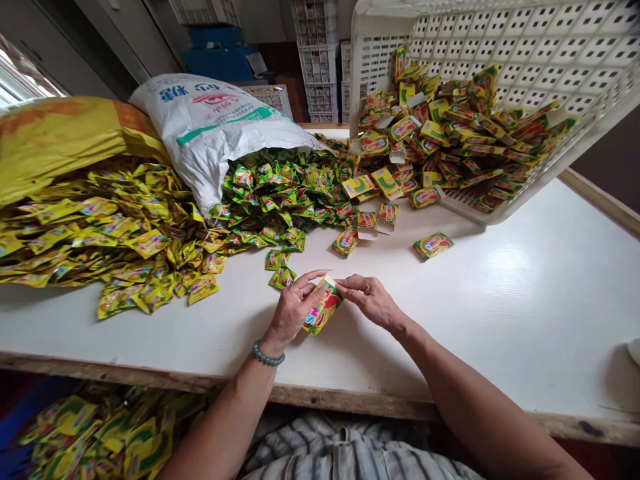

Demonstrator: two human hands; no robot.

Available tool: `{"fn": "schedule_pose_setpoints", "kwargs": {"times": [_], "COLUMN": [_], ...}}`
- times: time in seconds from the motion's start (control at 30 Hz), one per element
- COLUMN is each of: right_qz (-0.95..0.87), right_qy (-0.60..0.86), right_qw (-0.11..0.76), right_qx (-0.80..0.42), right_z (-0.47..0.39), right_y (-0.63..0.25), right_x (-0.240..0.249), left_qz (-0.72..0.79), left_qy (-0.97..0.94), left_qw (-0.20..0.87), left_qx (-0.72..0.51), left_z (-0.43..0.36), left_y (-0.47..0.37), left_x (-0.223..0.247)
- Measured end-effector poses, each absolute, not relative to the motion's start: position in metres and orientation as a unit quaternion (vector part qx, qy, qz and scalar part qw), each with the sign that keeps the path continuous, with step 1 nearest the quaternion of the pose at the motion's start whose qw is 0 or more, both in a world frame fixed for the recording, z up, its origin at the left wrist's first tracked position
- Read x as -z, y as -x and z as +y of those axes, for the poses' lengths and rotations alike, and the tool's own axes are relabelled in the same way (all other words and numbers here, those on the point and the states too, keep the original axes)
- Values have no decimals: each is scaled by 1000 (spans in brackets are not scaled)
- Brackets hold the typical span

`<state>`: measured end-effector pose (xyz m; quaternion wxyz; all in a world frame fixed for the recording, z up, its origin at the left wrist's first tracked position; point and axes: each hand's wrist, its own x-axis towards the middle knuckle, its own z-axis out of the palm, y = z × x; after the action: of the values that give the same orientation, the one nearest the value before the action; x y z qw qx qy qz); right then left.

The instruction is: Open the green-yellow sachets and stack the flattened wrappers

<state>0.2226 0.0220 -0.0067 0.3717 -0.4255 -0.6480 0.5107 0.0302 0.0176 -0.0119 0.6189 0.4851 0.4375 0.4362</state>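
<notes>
A small yellow-green printed carton [323, 312] is held tilted over the white table, near its front edge. Around its left side my left hand [294, 308] is closed, thumb across the printed face. My right hand [369, 297] pinches at the carton's upper end, by a white flap. Just beyond my left hand lie two green sachets [281, 277]. Farther back is a heap of green sachets [280, 193] spilling from a white woven sack [215, 120]. To the left, yellow sachets [125, 233] spread out from a yellow sack [70, 143].
A white plastic crate [545, 170] lies tipped at the back right, with many cartons [450, 133] in and before it. One carton [433, 246] lies apart on the white table [500, 320]. Below the table's front edge is a bin of flat yellow packs [100, 433].
</notes>
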Motion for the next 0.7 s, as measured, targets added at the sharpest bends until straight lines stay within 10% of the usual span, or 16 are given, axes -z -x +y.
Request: {"fn": "schedule_pose_setpoints", "kwargs": {"times": [0.53,0.7], "right_qz": [-745,-705], "right_qy": [439,508], "right_qw": [387,447], "right_qx": [-321,-213], "right_z": [16,39], "right_y": [-186,-225], "right_x": [23,25], "left_qz": [462,595], "left_qy": [-459,-569], "left_qw": [621,467], "left_qx": [-436,-323], "left_z": [18,16], "left_y": [-36,39], "left_x": [9,-21]}}
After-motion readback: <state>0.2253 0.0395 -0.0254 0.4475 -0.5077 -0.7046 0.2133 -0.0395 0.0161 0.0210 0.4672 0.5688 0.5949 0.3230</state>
